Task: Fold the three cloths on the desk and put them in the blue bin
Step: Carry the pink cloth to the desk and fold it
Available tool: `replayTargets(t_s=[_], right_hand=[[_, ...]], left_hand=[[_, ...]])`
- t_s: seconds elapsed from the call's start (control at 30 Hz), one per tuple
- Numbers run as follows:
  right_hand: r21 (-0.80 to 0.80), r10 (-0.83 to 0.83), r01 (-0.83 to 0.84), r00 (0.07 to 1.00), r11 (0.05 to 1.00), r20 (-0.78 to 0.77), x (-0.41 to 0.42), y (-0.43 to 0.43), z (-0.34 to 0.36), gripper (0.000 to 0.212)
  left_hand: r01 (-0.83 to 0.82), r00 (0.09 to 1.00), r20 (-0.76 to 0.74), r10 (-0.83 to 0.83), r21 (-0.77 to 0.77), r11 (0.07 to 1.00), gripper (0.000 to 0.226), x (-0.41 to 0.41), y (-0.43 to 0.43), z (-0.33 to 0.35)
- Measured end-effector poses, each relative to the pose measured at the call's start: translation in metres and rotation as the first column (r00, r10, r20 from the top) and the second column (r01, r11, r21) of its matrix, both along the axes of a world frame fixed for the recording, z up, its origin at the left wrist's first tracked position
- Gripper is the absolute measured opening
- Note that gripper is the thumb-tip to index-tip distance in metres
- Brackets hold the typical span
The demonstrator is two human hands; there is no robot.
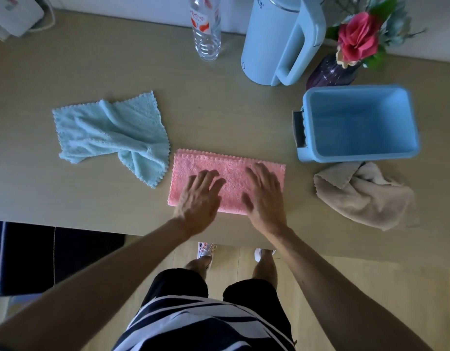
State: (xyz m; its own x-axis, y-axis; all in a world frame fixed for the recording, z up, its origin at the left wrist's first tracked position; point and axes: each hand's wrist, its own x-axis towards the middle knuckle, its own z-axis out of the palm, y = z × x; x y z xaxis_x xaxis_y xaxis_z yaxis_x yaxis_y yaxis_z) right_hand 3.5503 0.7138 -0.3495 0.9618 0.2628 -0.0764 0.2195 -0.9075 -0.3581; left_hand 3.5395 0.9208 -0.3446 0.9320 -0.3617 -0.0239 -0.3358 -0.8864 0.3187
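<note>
Forearms reach out over the near edge of the desk (219, 110), and both hands lie on top of the pink cloth (232, 171). The left hand (198, 196) is spread flat, fingers straight and a little fanned, pressing on the cloth's left half. The right hand (265, 196) lies flat in the same way on the right half. Neither one grips or pinches anything. The pink cloth is folded into a long strip that lies crosswise under both palms, close to the desk's near edge.

To the left of the left hand and a little farther back, a light blue cloth (110, 130) lies unfolded and rumpled, with one part twisted over itself. Its nearest corner is just beside the pink cloth's left end. To the right of the right hand, apart from the pink cloth, a beige cloth (363, 196) sits in a loose heap.

Just beyond that heap stands the blue bin (360, 122), open side up. The heap lies right by the bin's near wall, though I cannot tell whether they touch. All three cloths are on the desk, outside the bin.

Farther back, beyond the right hand, a pale blue kettle (277, 41) stands with its handle towards the bin. A purple vase (330, 72) holding a red flower (358, 39) crowds the bin's far side. Straight ahead of the hands stands a clear plastic bottle (206, 34), and far off to the left, at the back corner, is a white appliance (13, 13) with a cord.
</note>
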Motion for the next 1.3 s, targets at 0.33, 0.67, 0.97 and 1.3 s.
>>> replayTargets(t_s=[0.33, 0.67, 0.97, 1.3], right_hand=[[-0.222, -0.032, -0.017, 0.976, 0.975, -0.214, -0.028, -0.023, -0.025, 0.082], [-0.286, -0.155, 0.066, 0.941, 0.956, -0.301, -0.058, -0.003, 0.017, 0.088], [-0.132, 0.207, -0.236, 0.957, 0.963, -0.203, -0.041, -0.007, 0.021, 0.070], [-0.057, 0.172, -0.176, 0.983, 0.983, -0.064, -0.032, -0.008, 0.010, 0.024]], left_hand=[[-0.039, 0.988, -0.144, 0.053, 0.102, 0.994, 0.088, -0.003, -0.006, -0.040], [0.435, 0.887, -0.049, -0.460, 0.425, 0.794, 0.109, 0.101, 0.021, -0.019], [0.520, 0.839, -0.055, -0.542, 0.375, 0.767, 0.086, 0.047, 0.022, -0.004], [0.574, 0.811, -0.272, -0.518, 0.200, 0.794, 0.127, -0.011, 0.027, -0.014]])
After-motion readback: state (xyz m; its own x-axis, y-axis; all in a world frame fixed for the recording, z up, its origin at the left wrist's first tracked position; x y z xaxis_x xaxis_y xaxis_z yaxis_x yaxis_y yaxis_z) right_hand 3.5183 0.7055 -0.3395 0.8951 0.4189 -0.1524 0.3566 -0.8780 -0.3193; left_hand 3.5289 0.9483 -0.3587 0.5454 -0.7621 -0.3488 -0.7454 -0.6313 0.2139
